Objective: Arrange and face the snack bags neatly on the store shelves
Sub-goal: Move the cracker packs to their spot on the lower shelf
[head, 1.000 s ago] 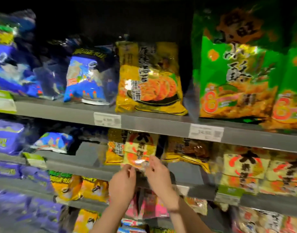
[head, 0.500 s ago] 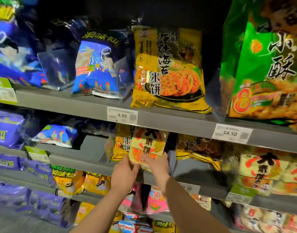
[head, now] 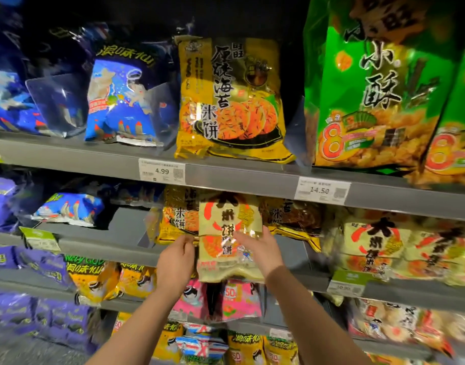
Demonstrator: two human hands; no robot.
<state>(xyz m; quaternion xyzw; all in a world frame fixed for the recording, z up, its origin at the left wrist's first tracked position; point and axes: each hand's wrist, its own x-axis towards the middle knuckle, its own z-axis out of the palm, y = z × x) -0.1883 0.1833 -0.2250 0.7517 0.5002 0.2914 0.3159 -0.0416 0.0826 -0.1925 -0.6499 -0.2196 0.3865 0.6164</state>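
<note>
Cream rice-cracker bag (head: pixel 227 246) upright between both hands' closed fingers (head: pixel 242 237), left hand (head: pixel 176 262), right hand (head: pixel 260 252)

Light falls from above and in front; the recess over the top shelf (head: pixel 226 172) stays black. Glare glints on the cream snack bag (head: pixel 230 241). Purple bags (head: pixel 28 262) and right-edge bags blur; shelf lines bow at the edges.

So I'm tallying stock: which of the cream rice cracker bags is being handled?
The cream bag at the middle shelf's centre, held between the left hand and right hand. The other cream bags sit untouched to the right.
</note>
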